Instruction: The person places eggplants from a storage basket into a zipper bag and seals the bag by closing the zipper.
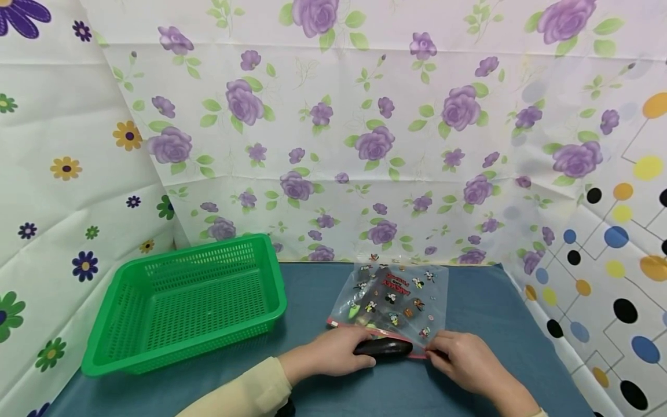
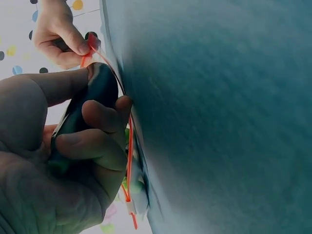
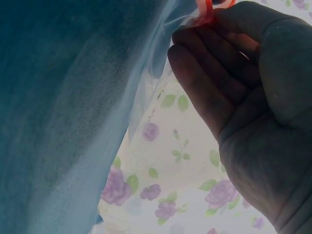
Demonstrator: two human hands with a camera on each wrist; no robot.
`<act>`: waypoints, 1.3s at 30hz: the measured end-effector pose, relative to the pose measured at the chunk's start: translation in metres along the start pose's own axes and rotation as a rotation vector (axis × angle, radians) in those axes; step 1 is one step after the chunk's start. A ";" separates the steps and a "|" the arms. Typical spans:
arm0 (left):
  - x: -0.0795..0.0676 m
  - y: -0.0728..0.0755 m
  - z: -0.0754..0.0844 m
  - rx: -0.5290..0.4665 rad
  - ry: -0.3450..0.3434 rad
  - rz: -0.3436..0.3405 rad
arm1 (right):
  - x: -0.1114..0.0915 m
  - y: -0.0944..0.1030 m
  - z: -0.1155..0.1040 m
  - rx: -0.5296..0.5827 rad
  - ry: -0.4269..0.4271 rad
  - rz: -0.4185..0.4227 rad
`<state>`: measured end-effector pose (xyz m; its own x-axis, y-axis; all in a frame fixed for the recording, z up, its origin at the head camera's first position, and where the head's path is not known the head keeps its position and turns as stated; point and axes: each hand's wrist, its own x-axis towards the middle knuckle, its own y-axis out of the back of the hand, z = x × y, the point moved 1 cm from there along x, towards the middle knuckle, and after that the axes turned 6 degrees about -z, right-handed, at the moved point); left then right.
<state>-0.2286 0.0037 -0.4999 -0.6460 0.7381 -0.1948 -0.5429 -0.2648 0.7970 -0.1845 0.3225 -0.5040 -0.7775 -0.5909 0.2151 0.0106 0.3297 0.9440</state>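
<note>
A dark, glossy eggplant [image 1: 388,347] lies in my left hand [image 1: 339,350], whose fingers curl round it in the left wrist view. It is at the mouth of a clear zip bag [image 1: 432,295] printed with small cartoon figures. The bag lies flat, its red-edged mouth toward me. Some dark and green items show through the plastic, their kinds unclear. My right hand [image 1: 464,359] pinches the right corner of the red zip edge [image 3: 204,12] between thumb and fingers. How far the eggplant's tip reaches past the bag's edge is hard to tell.
To the left stands a green plastic basket [image 1: 208,339] with perforated sides and bottom. A blue cloth [image 1: 484,307] covers the table. Flowered sheeting [image 1: 323,145] hangs behind, with patterned sheets at both sides. A small black object [image 1: 285,408] shows beside the left sleeve.
</note>
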 end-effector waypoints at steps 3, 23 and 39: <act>0.000 -0.002 0.001 0.002 0.021 0.005 | 0.000 0.000 0.000 -0.001 0.000 -0.001; -0.003 -0.006 0.008 -0.036 0.147 0.001 | 0.000 -0.001 0.001 0.019 -0.012 -0.015; -0.005 -0.002 0.011 -0.036 0.135 -0.064 | 0.000 -0.001 0.000 0.020 -0.004 -0.017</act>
<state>-0.2183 0.0076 -0.4946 -0.6740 0.6650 -0.3218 -0.6028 -0.2433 0.7599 -0.1846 0.3226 -0.5047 -0.7803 -0.5933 0.1980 -0.0151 0.3343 0.9423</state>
